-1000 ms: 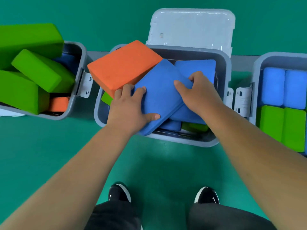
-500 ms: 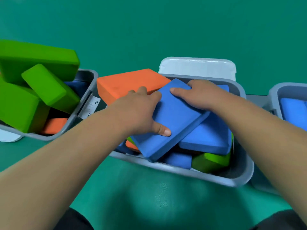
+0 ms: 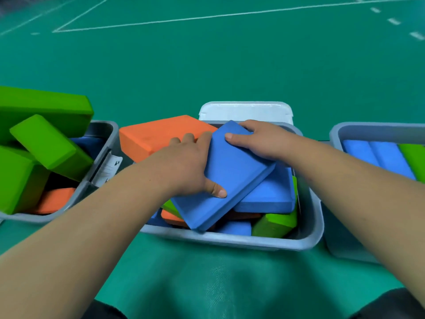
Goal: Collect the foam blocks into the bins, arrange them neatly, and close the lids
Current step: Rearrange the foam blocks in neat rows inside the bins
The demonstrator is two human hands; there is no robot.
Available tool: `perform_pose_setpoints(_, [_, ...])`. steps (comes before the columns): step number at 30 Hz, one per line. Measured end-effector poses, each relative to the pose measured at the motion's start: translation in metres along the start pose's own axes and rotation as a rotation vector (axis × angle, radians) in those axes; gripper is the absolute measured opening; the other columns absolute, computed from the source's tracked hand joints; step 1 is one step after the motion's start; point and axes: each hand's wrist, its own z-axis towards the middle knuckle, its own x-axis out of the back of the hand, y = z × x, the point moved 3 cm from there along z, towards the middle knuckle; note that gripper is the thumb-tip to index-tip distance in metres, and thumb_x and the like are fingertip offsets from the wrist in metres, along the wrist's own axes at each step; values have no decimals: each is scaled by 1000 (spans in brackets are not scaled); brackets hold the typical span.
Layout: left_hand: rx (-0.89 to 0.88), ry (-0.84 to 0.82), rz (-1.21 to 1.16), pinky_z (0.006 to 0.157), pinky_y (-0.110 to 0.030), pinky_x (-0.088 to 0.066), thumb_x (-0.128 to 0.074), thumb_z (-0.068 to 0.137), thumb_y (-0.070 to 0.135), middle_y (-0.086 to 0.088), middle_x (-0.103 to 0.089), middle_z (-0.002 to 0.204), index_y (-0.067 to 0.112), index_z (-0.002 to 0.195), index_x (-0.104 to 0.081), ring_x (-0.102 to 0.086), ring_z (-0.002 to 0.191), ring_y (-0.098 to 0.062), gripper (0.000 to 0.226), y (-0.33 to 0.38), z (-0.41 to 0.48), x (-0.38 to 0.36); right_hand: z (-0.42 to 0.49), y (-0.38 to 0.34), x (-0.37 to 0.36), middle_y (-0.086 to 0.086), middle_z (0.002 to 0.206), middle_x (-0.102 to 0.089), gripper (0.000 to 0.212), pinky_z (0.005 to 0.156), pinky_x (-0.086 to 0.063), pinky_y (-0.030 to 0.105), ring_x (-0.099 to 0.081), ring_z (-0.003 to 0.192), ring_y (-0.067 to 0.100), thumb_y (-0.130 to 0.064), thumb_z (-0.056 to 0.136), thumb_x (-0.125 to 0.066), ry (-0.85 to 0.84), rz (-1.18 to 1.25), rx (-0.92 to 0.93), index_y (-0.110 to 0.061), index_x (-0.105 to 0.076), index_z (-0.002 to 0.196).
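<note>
Two hands hold one blue block (image 3: 232,171), tilted on top of the pile in the middle bin (image 3: 230,240).
The orange block (image 3: 158,137) sticks out over the middle bin's left rim, so I think it needs tucking in too. Your left hand (image 3: 186,166) has its thumb flat on the blue block and its fingers close together over the left edge. Your right hand (image 3: 259,141) has its thumb on top and its fingers bent round the far corner. Turn the block straight with the middle bin's walls. Then lay it flat on the other blue block (image 3: 269,194), so the lid (image 3: 246,111) behind the middle bin can shut. The left bin (image 3: 101,134) beside the middle bin is cut off. Both hands' fingertips are hidden, and so are the blocks low in the middle bin. The right bin (image 3: 368,130) is cut off too.
</note>
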Motion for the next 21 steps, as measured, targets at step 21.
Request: perform_pose_setpoints(21, [-342,253,-532,125,-33,-26,-67,97,47,9,-21,172,27,166,-16,-29,154,-11,89,74,71,-14,-62,111,133,5,133,-61,60,103,-50,46,-59,116,32,-64,95,-54,823,488,-441,-17,-59,133])
